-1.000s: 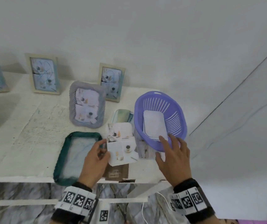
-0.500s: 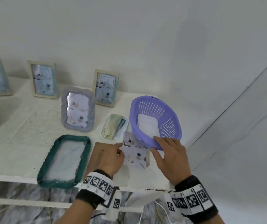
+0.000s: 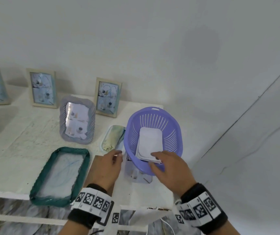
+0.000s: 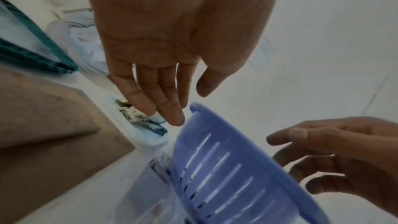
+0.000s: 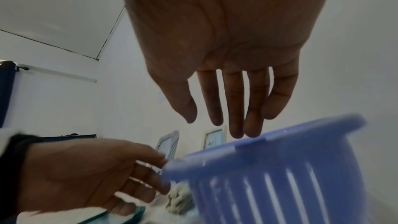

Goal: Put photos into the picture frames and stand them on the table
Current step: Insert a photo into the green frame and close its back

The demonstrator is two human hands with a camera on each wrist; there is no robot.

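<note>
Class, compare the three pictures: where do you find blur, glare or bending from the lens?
Right wrist view: the purple basket is smeared with motion blur. Head view: glare on the glass of the grey frame, and the table edge bends. Left wrist view: the brown board is soft.

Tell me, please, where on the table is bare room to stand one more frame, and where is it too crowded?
Bare table lies left of the grey frame, between the standing beige frames and the flat green frame. A smaller patch lies behind the purple basket. The front right is crowded: both hands, the loose photo, the brown backing board and the cloth dish.
</note>
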